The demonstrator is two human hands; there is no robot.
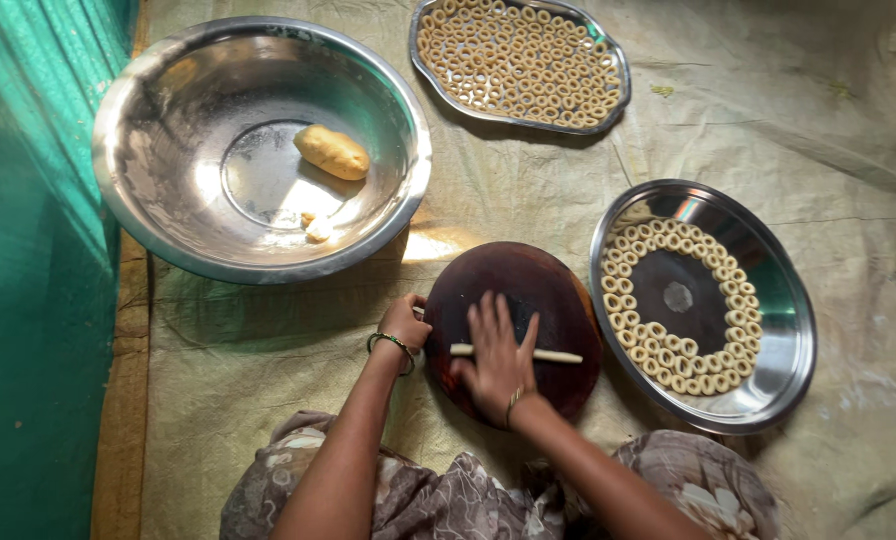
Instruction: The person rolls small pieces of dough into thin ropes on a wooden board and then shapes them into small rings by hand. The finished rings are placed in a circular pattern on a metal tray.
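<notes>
A round board (513, 330) is lying on a floor mat (828, 130) directly before the seated person, with a thin dough strip (548, 354) stretching across it under the right hand (496, 365). The left hand (404, 322) is resting at the board's left edge. A large bowl (168, 90) is sitting behind and to the left, holding 1 dough lump (332, 152). A round plate (783, 340) of dough rings (668, 350) is lying just right of the board, and an oblong tray (521, 62) packed with rings is sitting behind both.
</notes>
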